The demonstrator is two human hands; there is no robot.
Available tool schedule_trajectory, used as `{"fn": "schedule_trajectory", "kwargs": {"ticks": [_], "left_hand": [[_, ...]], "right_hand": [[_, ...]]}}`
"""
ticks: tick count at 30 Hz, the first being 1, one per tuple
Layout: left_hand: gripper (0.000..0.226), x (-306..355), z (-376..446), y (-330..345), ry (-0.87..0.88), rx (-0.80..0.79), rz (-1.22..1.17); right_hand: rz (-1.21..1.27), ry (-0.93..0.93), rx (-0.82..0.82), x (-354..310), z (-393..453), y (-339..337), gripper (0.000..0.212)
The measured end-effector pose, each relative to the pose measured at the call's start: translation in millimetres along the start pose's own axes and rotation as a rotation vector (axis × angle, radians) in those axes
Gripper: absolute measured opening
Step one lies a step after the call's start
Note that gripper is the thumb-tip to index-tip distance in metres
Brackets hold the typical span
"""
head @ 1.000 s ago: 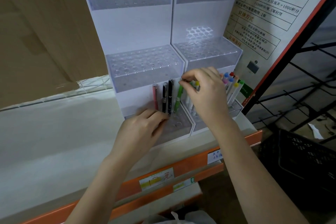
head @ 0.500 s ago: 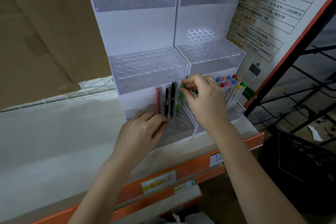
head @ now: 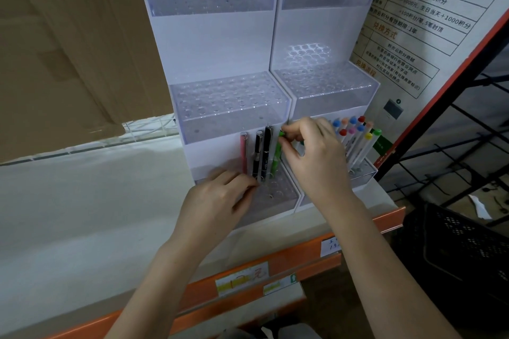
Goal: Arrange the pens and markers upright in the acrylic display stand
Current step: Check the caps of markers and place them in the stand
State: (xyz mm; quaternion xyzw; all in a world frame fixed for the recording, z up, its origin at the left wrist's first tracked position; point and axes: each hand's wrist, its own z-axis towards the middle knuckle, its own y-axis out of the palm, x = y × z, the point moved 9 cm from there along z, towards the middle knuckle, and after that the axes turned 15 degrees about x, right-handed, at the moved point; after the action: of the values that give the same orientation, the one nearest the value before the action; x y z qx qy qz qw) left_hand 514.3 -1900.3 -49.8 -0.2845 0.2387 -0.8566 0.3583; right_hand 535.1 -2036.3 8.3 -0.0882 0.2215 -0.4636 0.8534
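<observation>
head view: the right hand (head: 316, 157) pinches the top of a green pen (head: 276, 158) standing in the bottom tier of the left acrylic display stand (head: 220, 44), beside two black pens (head: 262, 154) and a pink pen (head: 244, 153). the left hand (head: 220, 198) rests on that tier, fingers relaxed. coloured-cap markers (head: 358, 140) lean in the right stand's bottom tier (head: 363, 172).

- The clear acrylic tiered display stand (head: 231, 102) fills the frame's centre; its middle tier overhangs the bottom row, leaving little headroom.
- Four upright pens, pink, two black and green (head: 276, 157), block the bottom tier's back row left of centre.
- Slanted colour-capped white markers (head: 358, 140) crowd the lower right compartment.
- The open holes at the bottom tier's front (head: 278, 192) lie between both hands.
</observation>
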Motion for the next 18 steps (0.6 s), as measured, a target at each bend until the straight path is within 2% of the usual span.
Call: {"fn": "schedule_trajectory", "kwargs": {"ticks": [7, 11, 18], "left_hand": [[0.027, 0, 1, 1, -0.003, -0.015, -0.001], [0.026, 1, 2, -1, -0.002, -0.006, 0.006], [0.027, 1, 4, 0, 0.002, -0.015, 0.022]], "right_hand": [[-0.037, 0.001, -0.019, 2, 2, 6, 0.013], [-0.018, -0.004, -0.04, 2, 2, 10, 0.022], [-0.011, -0.042, -0.029, 0, 4, 10, 0.017]]}}
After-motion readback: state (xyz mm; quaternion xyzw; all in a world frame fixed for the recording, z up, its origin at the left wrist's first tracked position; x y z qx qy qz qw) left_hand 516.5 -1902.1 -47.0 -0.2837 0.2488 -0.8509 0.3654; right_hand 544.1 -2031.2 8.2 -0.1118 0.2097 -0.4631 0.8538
